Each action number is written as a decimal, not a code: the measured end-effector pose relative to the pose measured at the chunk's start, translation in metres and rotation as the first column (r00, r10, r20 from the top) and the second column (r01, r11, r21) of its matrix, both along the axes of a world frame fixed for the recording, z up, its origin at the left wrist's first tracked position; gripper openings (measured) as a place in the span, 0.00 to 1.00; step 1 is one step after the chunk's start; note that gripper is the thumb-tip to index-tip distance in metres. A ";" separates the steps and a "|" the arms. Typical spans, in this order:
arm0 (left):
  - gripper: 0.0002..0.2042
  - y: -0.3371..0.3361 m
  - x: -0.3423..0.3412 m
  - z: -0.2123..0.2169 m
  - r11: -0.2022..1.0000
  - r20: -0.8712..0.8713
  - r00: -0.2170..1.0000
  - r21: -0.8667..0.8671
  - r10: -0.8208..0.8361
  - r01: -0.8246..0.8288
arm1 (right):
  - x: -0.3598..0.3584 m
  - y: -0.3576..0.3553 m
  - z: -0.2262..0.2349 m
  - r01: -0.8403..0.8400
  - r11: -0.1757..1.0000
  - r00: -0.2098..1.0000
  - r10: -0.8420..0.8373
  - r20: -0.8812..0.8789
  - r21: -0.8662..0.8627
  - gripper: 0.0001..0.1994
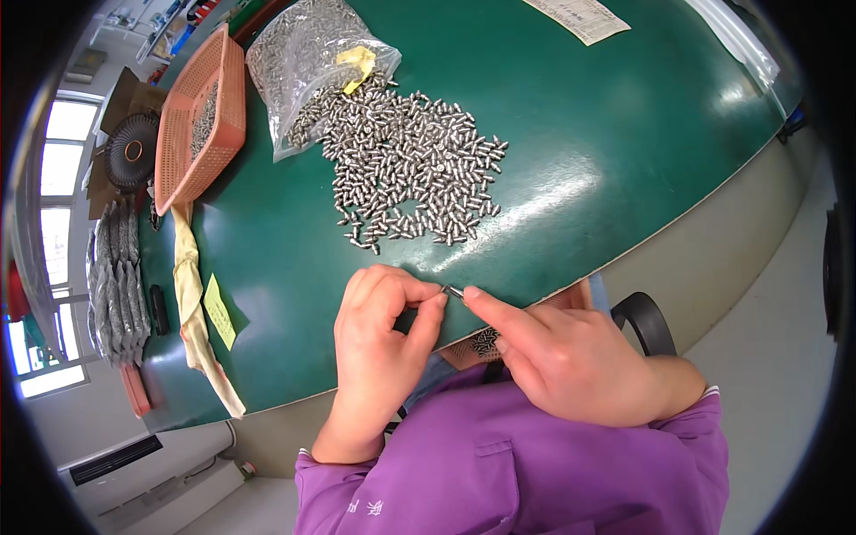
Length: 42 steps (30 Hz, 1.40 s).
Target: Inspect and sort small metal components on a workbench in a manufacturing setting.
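A small metal pin-like part [454, 292] is held over the near edge of the green table. My left hand [385, 316] pinches its left end between thumb and fingertips. At the other end, the index fingertip of my right hand [562, 352] meets it; that thumb sits lower, and the remaining fingers are curled and partly hidden. Beyond my hands lies a wide heap of silvery pointed metal parts [406, 165]. They spill from a clear plastic bag [283, 85] with a yellow scrap on it. Below my hands, a container holds small dark parts [484, 342].
At the left stand a pink plastic basket [227, 125] with metal parts inside, a black round fan [131, 150] and stacked grey packets [119, 276]. A cream cloth strip [189, 294] and a yellow note [218, 312] lie nearby. A printed paper [584, 18] lies at the far side.
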<state>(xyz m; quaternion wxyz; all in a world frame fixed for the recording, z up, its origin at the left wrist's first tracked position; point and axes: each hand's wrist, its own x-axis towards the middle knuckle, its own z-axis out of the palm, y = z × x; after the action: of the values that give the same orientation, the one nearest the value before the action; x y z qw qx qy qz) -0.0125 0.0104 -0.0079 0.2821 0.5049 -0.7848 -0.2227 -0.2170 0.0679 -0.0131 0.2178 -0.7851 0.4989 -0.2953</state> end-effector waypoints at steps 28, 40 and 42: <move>0.06 -0.014 0.010 0.003 0.994 0.030 0.994 0.003 0.109 -0.109 | -0.011 0.000 0.004 0.008 0.995 0.999 -0.013 0.048 0.104 0.25; 0.07 -0.001 0.004 0.004 0.996 -0.050 0.995 0.021 0.090 -0.089 | -0.009 -0.001 0.001 0.009 0.999 0.998 -0.012 0.064 0.044 0.26; 0.07 0.001 0.005 0.005 0.995 -0.030 0.996 0.041 0.089 -0.087 | -0.008 0.000 0.002 0.012 0.999 0.998 -0.015 0.059 0.050 0.26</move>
<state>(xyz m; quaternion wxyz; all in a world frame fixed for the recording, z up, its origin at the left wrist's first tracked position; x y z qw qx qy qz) -0.0070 0.0116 -0.0033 0.2942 0.5408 -0.7526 -0.2338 -0.2251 0.0680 -0.0114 0.2498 -0.7672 0.5045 -0.3074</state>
